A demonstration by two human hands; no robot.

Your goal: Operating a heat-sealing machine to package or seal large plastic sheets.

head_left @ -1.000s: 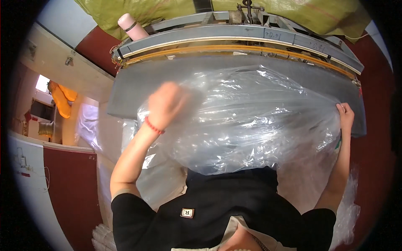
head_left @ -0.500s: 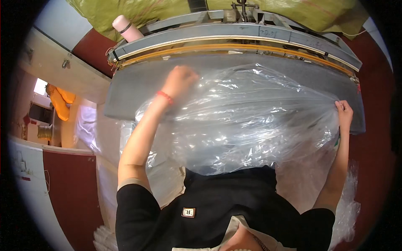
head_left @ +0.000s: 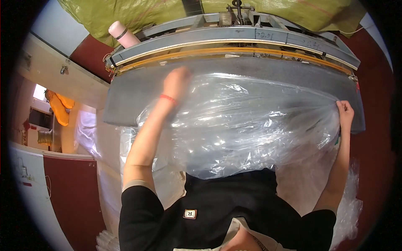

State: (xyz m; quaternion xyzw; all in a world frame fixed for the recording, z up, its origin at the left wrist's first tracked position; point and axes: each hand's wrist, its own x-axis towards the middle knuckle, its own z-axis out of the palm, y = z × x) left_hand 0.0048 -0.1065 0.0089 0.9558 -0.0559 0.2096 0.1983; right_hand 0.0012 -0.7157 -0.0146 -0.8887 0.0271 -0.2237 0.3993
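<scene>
A large sheet of clear plastic film (head_left: 234, 129) lies across the grey bench top (head_left: 134, 90) and hangs over its near edge against my black shirt. At the film's right corner, my right hand (head_left: 345, 112) is closed, pinching the edge between thumb and fingers. My left hand (head_left: 176, 83), a red bracelet on its wrist, is over the bench beside the film's upper left edge. Motion blurs its fingers, so whether they grip the film cannot be told. Between the two hands the film's far edge runs almost straight.
Behind the bench top runs a long grey metal bar (head_left: 234, 32) with orange strips (head_left: 201, 52) along it. A pink bottle (head_left: 124, 35) stands at its left end, before yellow-green sheeting (head_left: 138, 12). More clear film (head_left: 349, 217) hangs at the lower right.
My left hand has shifted slightly left. The film's far edge has gone from raised and crumpled to flatter and straighter. My right hand keeps its hold on the corner.
</scene>
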